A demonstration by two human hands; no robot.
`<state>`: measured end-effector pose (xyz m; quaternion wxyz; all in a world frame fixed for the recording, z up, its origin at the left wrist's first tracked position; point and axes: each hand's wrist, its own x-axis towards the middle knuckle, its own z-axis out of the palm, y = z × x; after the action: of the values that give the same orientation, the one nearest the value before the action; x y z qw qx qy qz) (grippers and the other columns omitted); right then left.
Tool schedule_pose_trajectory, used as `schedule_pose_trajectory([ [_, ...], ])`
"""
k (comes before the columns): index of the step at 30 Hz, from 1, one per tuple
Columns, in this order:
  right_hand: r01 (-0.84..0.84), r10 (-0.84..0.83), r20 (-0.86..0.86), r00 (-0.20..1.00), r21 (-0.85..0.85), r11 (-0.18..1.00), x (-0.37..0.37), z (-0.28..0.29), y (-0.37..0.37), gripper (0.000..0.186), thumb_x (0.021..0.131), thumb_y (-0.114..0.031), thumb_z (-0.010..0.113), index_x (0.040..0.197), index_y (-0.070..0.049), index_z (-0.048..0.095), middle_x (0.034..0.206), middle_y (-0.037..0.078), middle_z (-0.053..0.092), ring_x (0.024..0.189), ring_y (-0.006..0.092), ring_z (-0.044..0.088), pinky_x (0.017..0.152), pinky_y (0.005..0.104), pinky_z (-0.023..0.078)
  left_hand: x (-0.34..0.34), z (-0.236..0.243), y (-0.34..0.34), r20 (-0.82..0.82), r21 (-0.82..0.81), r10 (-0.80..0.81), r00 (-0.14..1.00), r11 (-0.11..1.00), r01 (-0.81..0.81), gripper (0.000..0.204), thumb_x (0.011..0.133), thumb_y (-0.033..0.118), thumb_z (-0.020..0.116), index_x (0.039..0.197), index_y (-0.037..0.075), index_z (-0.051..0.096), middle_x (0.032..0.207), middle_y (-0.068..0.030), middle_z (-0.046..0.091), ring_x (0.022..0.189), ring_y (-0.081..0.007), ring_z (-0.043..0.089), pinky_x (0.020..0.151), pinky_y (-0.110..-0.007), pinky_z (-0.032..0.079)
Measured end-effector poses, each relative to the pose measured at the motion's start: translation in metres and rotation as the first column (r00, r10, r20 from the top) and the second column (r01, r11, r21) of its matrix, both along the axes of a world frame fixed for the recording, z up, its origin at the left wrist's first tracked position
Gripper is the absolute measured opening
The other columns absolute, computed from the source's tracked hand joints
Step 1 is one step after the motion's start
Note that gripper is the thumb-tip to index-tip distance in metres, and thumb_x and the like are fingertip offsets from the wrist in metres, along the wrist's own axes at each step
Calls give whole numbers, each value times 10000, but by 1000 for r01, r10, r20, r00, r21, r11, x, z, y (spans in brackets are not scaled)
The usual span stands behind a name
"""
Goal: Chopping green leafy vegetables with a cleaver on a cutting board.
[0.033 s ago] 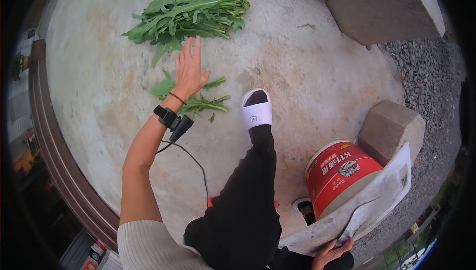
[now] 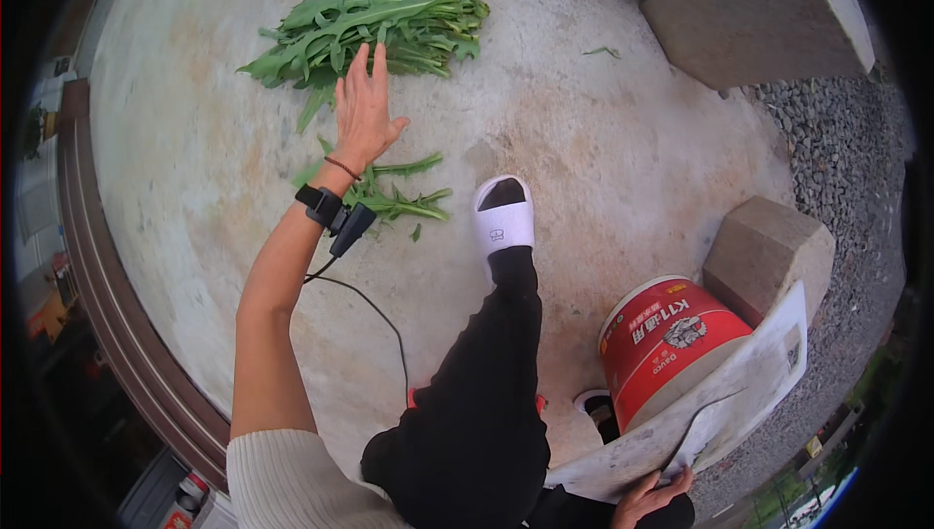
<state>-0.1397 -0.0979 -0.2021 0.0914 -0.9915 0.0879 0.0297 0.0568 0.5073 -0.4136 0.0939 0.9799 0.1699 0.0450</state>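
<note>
My left hand (image 2: 363, 119) reaches forward with its fingers stretched out and holds nothing. Its fingertips overlap the near edge of a large pile of long green leafy vegetables (image 2: 375, 18); whether they touch is unclear. Below the wrist, a few loose leafy stems (image 2: 404, 203) lie on the concrete, partly hidden by my forearm. At the lower right my right hand (image 2: 650, 502) is closed on what looks like a knife (image 2: 693, 443), its pale blade flat over a worn white board (image 2: 764, 373). The handle is hidden in my fingers.
A red and white bucket (image 2: 671, 339) stands beneath the board. Concrete blocks (image 2: 769, 247) and gravel (image 2: 842, 159) border the right. My foot in a white slipper (image 2: 506, 223) rests mid-floor. A black cable (image 2: 379, 315) runs from my left wrist device.
My left hand has moved a little forward, its fingers now over the near edge of the leaf pile. My right hand stays in place.
</note>
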Motion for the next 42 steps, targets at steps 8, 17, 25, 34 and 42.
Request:
schedule_pose_trajectory([
  [8,-17,-3,-107,994,-179,984,5,10,14,622,918,-394,512,1254,100,340,1118,301,482,958,393,531,850,435,462,132,-15,92,-464,261,-28,886,951,167,1356,460,284,931,1499,222,61,1562,-112,19,1431,-333,76,1086,-622,200],
  [17,50,-51,-10,999,-42,998,-13,-9,-19,615,938,-338,471,1346,65,247,1291,303,378,1197,419,399,1039,464,290,100,-51,92,-435,182,-99,895,964,195,703,528,161,818,1127,87,458,1058,-122,607,1075,-307,559,984,-493,372],
  [25,15,-14,21,1000,-81,997,-1,-10,-2,591,940,-369,477,1313,63,324,1223,305,432,1097,455,475,953,453,381,-56,-37,19,-306,14,-55,950,998,62,526,564,139,732,1025,57,493,960,-132,566,951,-322,535,843,-409,395],
  [34,33,-30,49,998,-49,998,4,-13,5,555,888,-240,527,1319,59,348,1190,288,503,1029,441,545,874,424,443,-115,-42,-25,-432,-23,12,902,999,-25,823,470,291,843,1124,26,421,1073,-160,461,1041,-344,472,940,-429,351],
  [42,81,-80,76,994,-18,997,11,-11,21,526,832,-122,582,1306,15,398,1158,272,545,1019,446,553,856,429,445,-103,-31,8,-331,-357,5,944,925,-130,920,618,410,816,1363,85,384,1278,-185,435,1192,-360,445,989,-481,365],
])
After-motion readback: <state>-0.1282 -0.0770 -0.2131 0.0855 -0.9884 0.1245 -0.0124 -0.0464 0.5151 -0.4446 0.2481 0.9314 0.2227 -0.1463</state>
